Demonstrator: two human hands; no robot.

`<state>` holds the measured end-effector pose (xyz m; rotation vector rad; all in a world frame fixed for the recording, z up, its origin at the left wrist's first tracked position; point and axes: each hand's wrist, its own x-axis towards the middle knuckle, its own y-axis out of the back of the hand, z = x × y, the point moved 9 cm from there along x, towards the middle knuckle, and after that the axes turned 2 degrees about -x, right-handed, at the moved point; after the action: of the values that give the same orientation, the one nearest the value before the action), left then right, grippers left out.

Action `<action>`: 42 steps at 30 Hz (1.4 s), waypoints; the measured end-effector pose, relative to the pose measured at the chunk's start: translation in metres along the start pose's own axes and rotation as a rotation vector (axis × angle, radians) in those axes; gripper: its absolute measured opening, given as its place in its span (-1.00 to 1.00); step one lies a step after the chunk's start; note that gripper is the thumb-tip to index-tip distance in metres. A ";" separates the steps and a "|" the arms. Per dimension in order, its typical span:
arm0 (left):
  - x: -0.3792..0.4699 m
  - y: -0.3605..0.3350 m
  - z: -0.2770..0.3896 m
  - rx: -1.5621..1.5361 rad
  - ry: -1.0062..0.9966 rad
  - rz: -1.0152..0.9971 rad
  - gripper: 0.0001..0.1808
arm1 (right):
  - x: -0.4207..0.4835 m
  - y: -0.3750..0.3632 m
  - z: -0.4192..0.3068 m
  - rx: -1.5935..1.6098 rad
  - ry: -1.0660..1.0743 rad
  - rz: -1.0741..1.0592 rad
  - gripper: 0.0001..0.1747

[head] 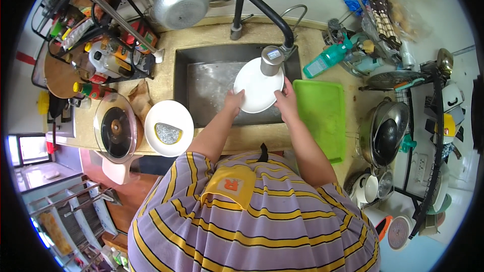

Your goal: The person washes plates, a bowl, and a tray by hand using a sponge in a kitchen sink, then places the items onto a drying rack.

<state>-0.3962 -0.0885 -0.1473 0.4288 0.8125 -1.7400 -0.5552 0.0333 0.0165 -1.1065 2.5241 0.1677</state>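
A white plate [254, 92] is held over the sink basin [211, 83], beneath the cylindrical head of the black faucet [272, 60]. My left hand [234, 102] grips the plate's lower left rim, thumb on top. On the lower right rim, my right hand [286, 101] has hold of it too, with its fingers partly hidden behind. The faucet head covers the plate's upper right part. Left of the sink, a second white plate [182, 111] rests by the counter's front edge, with a silver and yellow scrubbing sponge [168, 133] lying on it.
A green tray [320, 121] lies right of the sink, below a teal pump bottle [329, 58] on its side. A glass-lidded pot [115, 127] stands at left, near a rack of bottles [107, 62]. Pans and lids [385, 132] crowd the right. An aluminium wok [181, 5] hangs behind.
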 end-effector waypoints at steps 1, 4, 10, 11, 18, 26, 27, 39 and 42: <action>0.000 -0.003 -0.005 -0.002 0.005 -0.006 -0.55 | -0.001 0.003 -0.004 -0.056 -0.017 -0.002 -0.31; -0.010 -0.018 -0.007 -0.048 0.118 -0.172 -0.58 | 0.013 0.031 0.015 -0.069 -0.114 0.099 -0.33; -0.056 -0.035 0.044 0.008 0.351 -0.280 -0.64 | 0.025 0.042 0.086 0.374 -0.464 -0.005 -0.61; -0.062 -0.032 0.050 0.008 0.344 -0.269 -0.64 | 0.024 0.037 0.093 0.377 -0.468 -0.018 -0.61; -0.109 -0.029 0.116 0.397 -0.015 -0.231 -0.24 | 0.014 -0.001 0.121 0.466 -0.555 -0.127 -0.58; -0.054 -0.001 0.087 0.256 -0.054 -0.230 -0.41 | 0.049 -0.006 0.080 0.559 -0.172 -0.113 -0.56; -0.027 0.022 0.071 0.166 -0.061 -0.143 -0.47 | 0.050 -0.015 0.076 0.549 -0.178 -0.131 -0.56; -0.038 -0.026 0.007 0.058 0.202 -0.169 -0.64 | 0.044 0.040 0.002 -0.541 0.264 0.237 -0.57; -0.055 -0.025 0.009 -0.022 0.328 -0.383 -0.59 | 0.050 0.055 0.029 -0.488 -0.033 0.181 -0.63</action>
<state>-0.4016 -0.0529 -0.0980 0.5822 1.2098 -2.0397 -0.6175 0.0443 -0.0322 -1.0205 2.6207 0.8810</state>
